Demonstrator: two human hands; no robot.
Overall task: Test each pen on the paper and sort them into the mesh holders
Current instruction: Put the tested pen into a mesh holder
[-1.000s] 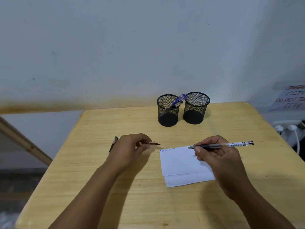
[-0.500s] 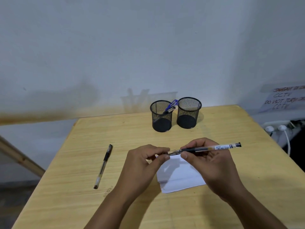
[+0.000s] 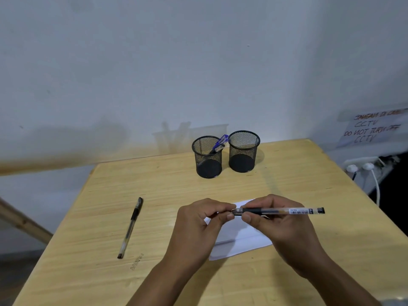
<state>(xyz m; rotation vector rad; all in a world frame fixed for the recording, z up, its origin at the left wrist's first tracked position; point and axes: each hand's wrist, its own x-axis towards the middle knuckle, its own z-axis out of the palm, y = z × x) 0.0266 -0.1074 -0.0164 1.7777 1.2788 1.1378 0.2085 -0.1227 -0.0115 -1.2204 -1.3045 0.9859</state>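
While both hands meet over the paper, a pen sits level between them.
Right hand pinches the barrel, left hand pinches the tip end; another pen lies loose left on the bench; farther back, two mesh holders, a blue pen in the left one.

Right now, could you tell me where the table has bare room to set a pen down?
Bare wood lies between the loose black pen and the mesh holders, and along the right edge beyond the held pen. The middle is crowded: both hands over the paper.
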